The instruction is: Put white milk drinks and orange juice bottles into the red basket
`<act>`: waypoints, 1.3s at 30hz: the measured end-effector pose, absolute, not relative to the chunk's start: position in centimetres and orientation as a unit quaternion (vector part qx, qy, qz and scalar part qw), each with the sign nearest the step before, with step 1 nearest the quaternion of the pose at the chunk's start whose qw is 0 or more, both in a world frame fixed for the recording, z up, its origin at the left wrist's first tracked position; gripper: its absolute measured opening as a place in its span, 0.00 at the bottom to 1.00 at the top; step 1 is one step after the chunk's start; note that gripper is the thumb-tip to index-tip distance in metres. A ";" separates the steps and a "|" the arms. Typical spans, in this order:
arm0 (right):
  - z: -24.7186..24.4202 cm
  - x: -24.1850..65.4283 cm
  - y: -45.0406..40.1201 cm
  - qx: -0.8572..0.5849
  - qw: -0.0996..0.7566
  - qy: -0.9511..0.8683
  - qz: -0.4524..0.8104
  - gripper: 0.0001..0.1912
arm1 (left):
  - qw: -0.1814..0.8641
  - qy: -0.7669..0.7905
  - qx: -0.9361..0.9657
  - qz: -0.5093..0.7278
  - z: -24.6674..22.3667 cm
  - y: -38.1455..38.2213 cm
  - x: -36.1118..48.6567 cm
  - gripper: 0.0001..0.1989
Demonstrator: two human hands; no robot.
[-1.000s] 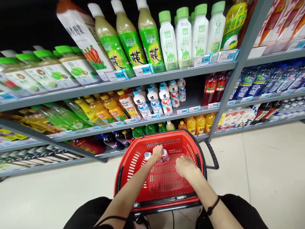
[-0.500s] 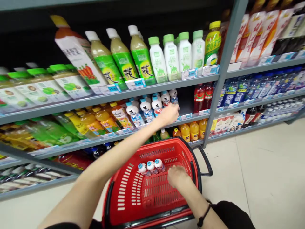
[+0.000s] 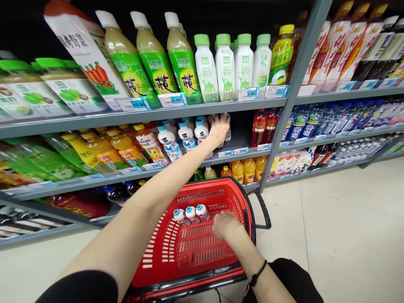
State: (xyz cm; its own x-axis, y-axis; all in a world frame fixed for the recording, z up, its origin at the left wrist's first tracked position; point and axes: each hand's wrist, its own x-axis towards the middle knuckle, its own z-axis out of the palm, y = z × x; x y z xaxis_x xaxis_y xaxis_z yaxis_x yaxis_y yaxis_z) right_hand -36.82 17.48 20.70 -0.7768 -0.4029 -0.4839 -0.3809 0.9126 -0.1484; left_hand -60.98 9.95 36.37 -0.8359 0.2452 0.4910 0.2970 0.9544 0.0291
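Observation:
My left hand [image 3: 218, 128] reaches onto the middle shelf, its fingers curled over the top of a small white bottle [image 3: 227, 134], which they partly hide. Just left of it stand similar bottles with blue caps [image 3: 187, 136]. Inside the red basket [image 3: 202, 194], three small white bottles with blue caps [image 3: 191, 213] lie side by side. Closed and low over the basket's floor, my right hand [image 3: 226, 225] is just right of these three; whatever its fingers hold, if anything, is hidden.
Green-labelled bottles [image 3: 185, 67] and white bottles with green caps [image 3: 224, 71] line the shelf above. Red bottles [image 3: 259, 128] stand right of my left hand, before a grey shelf post [image 3: 284, 120]. The basket's black handle [image 3: 264, 210] sticks out to the right.
My left hand has opened from a closed shape and spread over a bottle top on the shelf. The view has shifted nearer to the shelves. My right hand stays closed in the basket.

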 end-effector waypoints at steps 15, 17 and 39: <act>26.8 -39.4 22.4 -0.112 0.142 0.959 -0.219 0.23 | 0.414 -0.838 -0.246 -0.257 36.9 2.8 -43.9 0.27; 26.9 -39.6 21.9 -0.119 0.133 0.947 -0.267 0.29 | 0.391 -0.816 -0.231 -0.357 36.3 1.0 -40.6 0.31; 22.8 -31.5 13.9 -0.160 0.339 0.638 -0.672 0.36 | 0.109 -0.520 -0.076 -0.844 23.5 -9.1 -33.4 0.49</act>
State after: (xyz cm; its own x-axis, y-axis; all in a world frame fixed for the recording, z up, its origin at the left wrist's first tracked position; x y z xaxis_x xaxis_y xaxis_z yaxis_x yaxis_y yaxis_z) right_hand -31.53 13.91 22.79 -0.7195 -0.6598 -0.2170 0.2510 0.0443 -0.9670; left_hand -33.38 -9.11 23.52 -0.9646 -0.1041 0.2422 0.2632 -0.4352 0.8610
